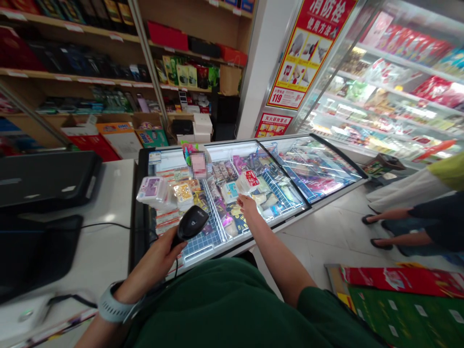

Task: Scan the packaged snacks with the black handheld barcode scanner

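My left hand [163, 251] is closed around the handle of a black barcode scanner [193, 222], its head tilted to the upper right. Further right, my right hand [248, 205] has its fingers drawn together at the lower right corner of a clear plastic box with a blue label [230, 190]. Right behind that box is another clear pack with a red label [251, 179]. To the left, on the freezer's glass top, sit a clear box with a purple label [151, 187] and one with a yellow label [183, 193]. A bright, partly blurred pack [188, 150] stands behind them.
The chest freezer [308, 209] holds packaged goods in wire baskets under its glass. A counter [108, 193] with a black screen [50, 179] stands left. Shelves [72, 77] line the back. Two people's legs [398, 227] and stacked green boxes [402, 314] are at the right.
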### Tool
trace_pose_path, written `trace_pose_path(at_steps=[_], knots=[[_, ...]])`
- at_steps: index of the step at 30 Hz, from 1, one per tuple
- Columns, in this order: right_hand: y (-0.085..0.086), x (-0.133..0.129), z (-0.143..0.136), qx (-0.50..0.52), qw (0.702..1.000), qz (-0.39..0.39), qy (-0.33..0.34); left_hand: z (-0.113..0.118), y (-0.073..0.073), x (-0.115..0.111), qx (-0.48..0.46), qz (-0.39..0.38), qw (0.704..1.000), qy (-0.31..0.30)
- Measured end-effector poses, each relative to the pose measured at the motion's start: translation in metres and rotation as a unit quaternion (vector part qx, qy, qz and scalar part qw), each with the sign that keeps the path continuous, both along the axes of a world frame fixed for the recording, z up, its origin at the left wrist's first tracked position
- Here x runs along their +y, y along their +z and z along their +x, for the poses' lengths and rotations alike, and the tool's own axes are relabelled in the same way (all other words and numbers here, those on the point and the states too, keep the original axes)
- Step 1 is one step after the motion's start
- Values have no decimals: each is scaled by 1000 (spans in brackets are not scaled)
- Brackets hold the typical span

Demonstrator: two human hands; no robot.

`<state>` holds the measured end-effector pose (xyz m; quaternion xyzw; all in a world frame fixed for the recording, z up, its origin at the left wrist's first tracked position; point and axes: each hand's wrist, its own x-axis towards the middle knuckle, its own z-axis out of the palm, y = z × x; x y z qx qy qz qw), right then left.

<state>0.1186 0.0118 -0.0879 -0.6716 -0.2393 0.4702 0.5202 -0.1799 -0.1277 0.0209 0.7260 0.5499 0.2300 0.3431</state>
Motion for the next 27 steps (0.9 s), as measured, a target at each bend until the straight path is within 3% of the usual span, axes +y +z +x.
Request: trace_pose_path(at_steps=[15,21,27], knots=[[-7,12,-3,-38,998,-53,-26,-13,-12,-4,3,-1,999,32],[-10,-7,-4,-46,995,-82,-24,-19,-7,-7,2,-29,998,55],[-22,-34,-31,-40,991,-119,49,-26,-10,-11,-7,-35,997,73]])
